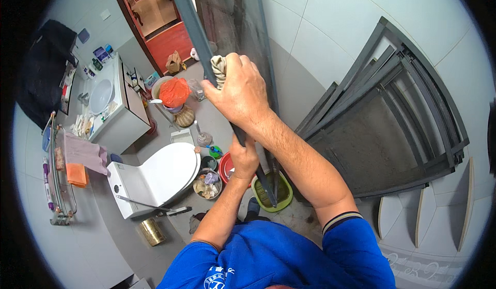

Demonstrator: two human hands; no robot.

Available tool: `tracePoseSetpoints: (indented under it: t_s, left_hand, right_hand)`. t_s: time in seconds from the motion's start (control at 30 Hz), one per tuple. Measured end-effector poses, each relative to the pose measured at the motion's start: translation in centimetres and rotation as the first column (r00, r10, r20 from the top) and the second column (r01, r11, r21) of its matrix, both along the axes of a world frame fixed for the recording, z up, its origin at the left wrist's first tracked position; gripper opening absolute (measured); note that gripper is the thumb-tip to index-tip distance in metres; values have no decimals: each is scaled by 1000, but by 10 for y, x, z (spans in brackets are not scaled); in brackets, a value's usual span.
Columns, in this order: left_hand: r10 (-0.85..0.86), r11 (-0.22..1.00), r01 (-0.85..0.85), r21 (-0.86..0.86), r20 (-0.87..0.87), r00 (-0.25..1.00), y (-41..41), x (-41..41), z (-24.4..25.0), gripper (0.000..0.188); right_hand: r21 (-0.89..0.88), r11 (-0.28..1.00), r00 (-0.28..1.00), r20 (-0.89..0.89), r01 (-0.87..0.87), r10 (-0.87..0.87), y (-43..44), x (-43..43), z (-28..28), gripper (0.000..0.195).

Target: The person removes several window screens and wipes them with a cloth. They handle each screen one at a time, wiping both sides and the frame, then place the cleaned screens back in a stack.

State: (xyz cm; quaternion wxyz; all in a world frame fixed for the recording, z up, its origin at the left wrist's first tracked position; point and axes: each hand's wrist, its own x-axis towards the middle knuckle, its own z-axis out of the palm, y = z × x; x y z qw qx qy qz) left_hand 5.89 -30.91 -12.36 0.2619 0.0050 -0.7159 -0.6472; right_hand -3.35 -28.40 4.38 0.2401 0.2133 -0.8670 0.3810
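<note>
A tall framed screen panel (pixel 199 37) with a dark grey frame and see-through mesh stands tilted before me. Its lower corner is in a green plastic basin (pixel 285 200) holding murky liquid. My right hand (pixel 242 89) presses a bunched beige cloth (pixel 219 71) against the frame's edge, high up. Lower down, my left hand (pixel 244 159) grips the same frame edge; its fingertips are partly hidden behind the frame. Close to the left hand, a red basin (pixel 226 167) sits on the floor beside the green one.
Several grey frames (pixel 387 126) lean on the right wall. At left are a white toilet (pixel 174 168), a washbasin cabinet (pixel 120 122) and a towel rack (pixel 58 172). A waste bin (pixel 208 190), a gold-coloured canister (pixel 152 232) and a red bag (pixel 174 92) stand on the floor.
</note>
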Motion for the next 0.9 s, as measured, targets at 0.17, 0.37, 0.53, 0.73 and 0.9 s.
tracePoseSetpoints:
  t_s: [0.17, 0.37, 0.53, 0.73, 0.9]
  left_hand:
    - [-355, 914, 355, -194, 37, 934, 26, 11, -8, 48]
    - [-176, 984, 180, 14, 280, 944, -105, -60, -51, 54]
    - [-81, 919, -131, 372, 504, 860, -237, -162, -115, 79]
    - [-289, 803, 36, 595, 337, 896, -260, -196, -65, 85]
    - [-303, 784, 177, 595, 119, 945, -283, -182, -25, 55]
  right_hand:
    - [-10, 1000, 961, -276, -12, 9, 44, -8, -1, 24]
    - [22, 999, 999, -35, -39, 40, 170, 10, 28, 25]
    - [-263, 955, 974, 137, -139, 179, 187, 37, 64, 27]
    - [-236, 972, 976, 216, 21, 31, 232, 26, 55, 31]
    - [19, 939, 937, 60, 343, -344, 262, -9, 15, 34]
